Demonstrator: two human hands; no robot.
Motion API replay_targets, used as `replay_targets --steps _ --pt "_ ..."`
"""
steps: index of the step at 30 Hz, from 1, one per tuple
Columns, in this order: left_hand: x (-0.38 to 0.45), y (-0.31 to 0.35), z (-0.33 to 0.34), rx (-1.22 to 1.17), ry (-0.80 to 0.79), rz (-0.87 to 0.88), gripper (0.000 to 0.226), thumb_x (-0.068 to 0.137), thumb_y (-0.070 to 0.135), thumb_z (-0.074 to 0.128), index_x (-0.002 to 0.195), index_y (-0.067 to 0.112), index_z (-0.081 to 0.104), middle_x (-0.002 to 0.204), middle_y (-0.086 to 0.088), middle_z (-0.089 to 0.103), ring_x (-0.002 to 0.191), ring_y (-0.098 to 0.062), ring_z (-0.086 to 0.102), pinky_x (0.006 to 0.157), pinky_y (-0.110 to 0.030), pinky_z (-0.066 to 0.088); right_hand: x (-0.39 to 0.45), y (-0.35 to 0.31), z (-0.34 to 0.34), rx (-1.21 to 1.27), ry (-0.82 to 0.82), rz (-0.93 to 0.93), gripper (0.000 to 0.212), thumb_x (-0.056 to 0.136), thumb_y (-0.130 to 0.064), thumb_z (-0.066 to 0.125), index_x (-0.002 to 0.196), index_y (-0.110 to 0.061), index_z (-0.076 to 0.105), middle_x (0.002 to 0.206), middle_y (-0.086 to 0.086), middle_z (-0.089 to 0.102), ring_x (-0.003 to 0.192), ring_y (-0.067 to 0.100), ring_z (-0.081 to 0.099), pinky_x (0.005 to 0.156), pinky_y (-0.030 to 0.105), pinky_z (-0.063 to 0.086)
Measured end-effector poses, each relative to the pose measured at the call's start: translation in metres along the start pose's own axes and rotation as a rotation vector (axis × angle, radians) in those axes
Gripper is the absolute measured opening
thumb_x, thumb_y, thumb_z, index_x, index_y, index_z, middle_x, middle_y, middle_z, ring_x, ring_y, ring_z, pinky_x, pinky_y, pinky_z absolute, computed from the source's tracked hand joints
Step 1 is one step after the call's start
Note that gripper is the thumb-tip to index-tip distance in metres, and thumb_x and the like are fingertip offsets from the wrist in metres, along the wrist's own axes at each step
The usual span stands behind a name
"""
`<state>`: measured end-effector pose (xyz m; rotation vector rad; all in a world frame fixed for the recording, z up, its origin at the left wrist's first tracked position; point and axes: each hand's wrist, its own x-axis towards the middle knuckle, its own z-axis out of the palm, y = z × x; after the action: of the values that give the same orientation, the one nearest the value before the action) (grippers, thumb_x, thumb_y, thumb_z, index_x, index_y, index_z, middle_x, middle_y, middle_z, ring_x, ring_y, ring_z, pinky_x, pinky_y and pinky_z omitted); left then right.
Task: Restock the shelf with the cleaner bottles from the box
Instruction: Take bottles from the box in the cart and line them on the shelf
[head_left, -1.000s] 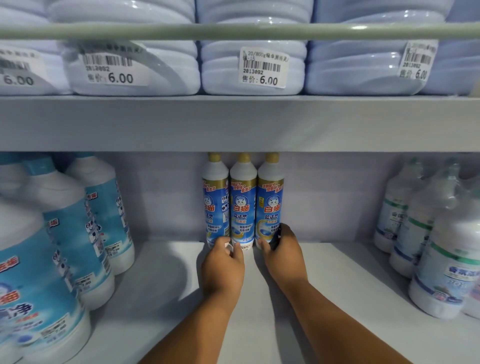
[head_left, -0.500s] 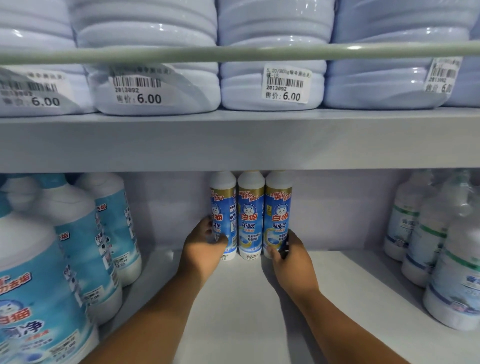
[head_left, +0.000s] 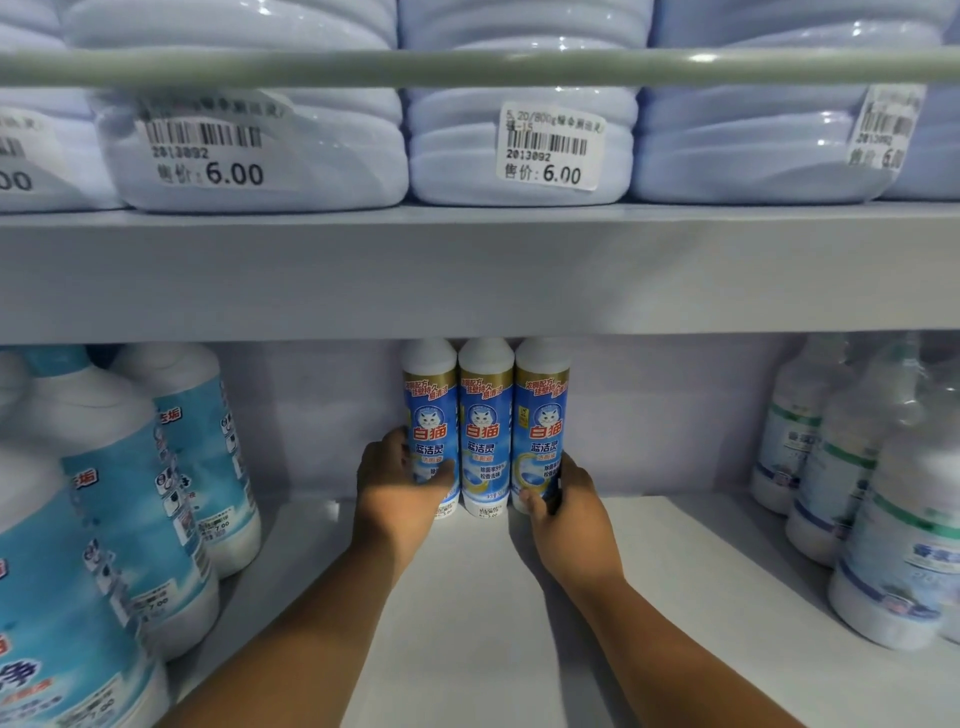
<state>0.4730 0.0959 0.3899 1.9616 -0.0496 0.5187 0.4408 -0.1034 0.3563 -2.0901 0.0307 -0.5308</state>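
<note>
Above both hands runs the upper shelf board (head_left: 467, 270), loaded with pale blue jugs (head_left: 519, 145) bearing barcode price stickers (head_left: 551, 148) behind a grey rail (head_left: 467, 65). The hands reach over the white lower shelf (head_left: 467, 623), where big white and blue bottles (head_left: 119, 509) stand well out past the left hand and translucent green-banded bottles (head_left: 841, 483) stand well out past the right hand. Between the hands, upright against the back wall and touching side to side, stand three cleaner bottles (head_left: 486, 431) with blue labels and white shoulders, their tops hidden by the board above. The left hand (head_left: 400, 483) is curled around the outer side of the leftmost bottle (head_left: 430, 410), thumb across its front. The right hand (head_left: 566, 499) grips the low part of the rightmost bottle (head_left: 540, 415), fingers wrapped round its far side, thumb at its base
</note>
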Motion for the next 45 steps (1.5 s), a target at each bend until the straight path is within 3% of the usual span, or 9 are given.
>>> replay_targets --steps 5,15,19,21,24,27,34,39,45 --pt "-0.005 0.006 -0.001 -0.203 -0.055 -0.093 0.040 0.080 0.011 0.081 0.098 0.038 0.059 0.102 0.019 0.070 0.096 -0.008 0.071 0.093 -0.040 0.057 -0.001 -0.002 -0.001 -0.042 -0.014 -0.004 0.041 0.098 -0.031 0.060 0.137 -0.025 0.047 0.126 -0.004 0.061 0.114 0.015 0.061 0.090 0.021 0.046" --pt "0.000 0.009 -0.014 -0.181 -0.184 -0.153 0.038 0.083 0.019 0.079 0.114 0.027 0.060 0.116 0.005 0.070 0.106 -0.018 0.068 0.098 -0.043 0.054 -0.003 -0.006 -0.001 -0.102 -0.012 -0.006 0.045 0.099 -0.035 0.058 0.140 -0.025 0.044 0.128 -0.006 0.062 0.114 0.014 0.061 0.093 0.027 0.053" --pt "-0.006 0.018 -0.019 -0.082 -0.164 -0.166 0.025 0.089 0.025 0.073 0.110 0.023 0.061 0.116 0.001 0.069 0.108 -0.022 0.068 0.092 -0.033 0.054 -0.003 -0.010 -0.003 -0.018 -0.018 0.057 0.033 0.095 -0.040 0.061 0.126 -0.032 0.050 0.118 -0.009 0.066 0.102 0.007 0.065 0.089 0.031 0.058" --pt "-0.015 0.024 -0.025 0.141 -0.142 -0.162 0.038 0.095 0.034 0.064 0.122 0.010 0.058 0.123 -0.004 0.062 0.114 -0.025 0.063 0.090 -0.028 0.050 -0.005 -0.017 -0.013 0.076 -0.071 0.120 0.026 0.094 -0.044 0.063 0.117 -0.034 0.055 0.112 -0.012 0.070 0.097 0.004 0.068 0.086 0.032 0.059" --pt "-0.033 0.027 -0.042 0.345 -0.196 -0.065 0.042 0.094 0.049 0.054 0.121 0.017 0.059 0.122 -0.003 0.064 0.109 -0.023 0.064 0.092 -0.035 0.054 -0.014 -0.037 -0.036 0.152 -0.237 0.242 0.046 0.095 -0.046 0.061 0.133 -0.022 0.053 0.134 0.000 0.064 0.113 0.013 0.065 0.096 0.032 0.053" --pt "-0.046 0.032 -0.057 0.549 -0.301 0.054 0.039 0.092 0.054 0.048 0.121 0.031 0.059 0.120 0.002 0.064 0.111 -0.019 0.058 0.096 -0.038 0.052 -0.034 -0.053 -0.052 0.002 -0.332 0.318 0.067 0.100 -0.045 0.054 0.151 -0.006 0.035 0.151 0.011 0.047 0.135 0.027 0.049 0.104 0.030 0.039" --pt "-0.084 0.078 -0.068 0.784 -0.485 0.064 0.066 0.098 0.060 0.037 0.155 0.029 0.028 0.162 0.004 0.024 0.146 -0.023 0.024 0.118 -0.041 0.029 -0.089 -0.088 -0.076 -0.500 -0.474 0.198 0.071 0.104 -0.057 0.025 0.159 -0.013 0.022 0.164 0.012 0.026 0.152 0.028 0.023 0.123 0.037 0.018" --pt "-0.129 0.109 -0.084 0.876 -0.521 0.136 0.065 0.097 0.062 0.035 0.154 0.029 0.034 0.163 0.004 0.024 0.147 -0.022 0.022 0.119 -0.039 0.027 -0.126 -0.104 -0.110 -0.737 -0.437 0.046 0.073 0.099 -0.066 0.024 0.159 -0.023 0.024 0.165 0.007 0.022 0.151 0.029 0.019 0.122 0.045 0.022" --pt "-0.202 0.140 -0.099 0.914 -0.516 0.071 0.067 0.097 0.064 0.033 0.155 0.031 0.030 0.165 0.001 0.019 0.150 -0.022 0.014 0.121 -0.036 0.017 -0.184 -0.113 -0.163 -0.820 -0.469 -0.081 0.076 0.100 -0.064 0.026 0.160 -0.019 0.017 0.166 0.008 0.019 0.152 0.027 0.015 0.122 0.044 0.023"
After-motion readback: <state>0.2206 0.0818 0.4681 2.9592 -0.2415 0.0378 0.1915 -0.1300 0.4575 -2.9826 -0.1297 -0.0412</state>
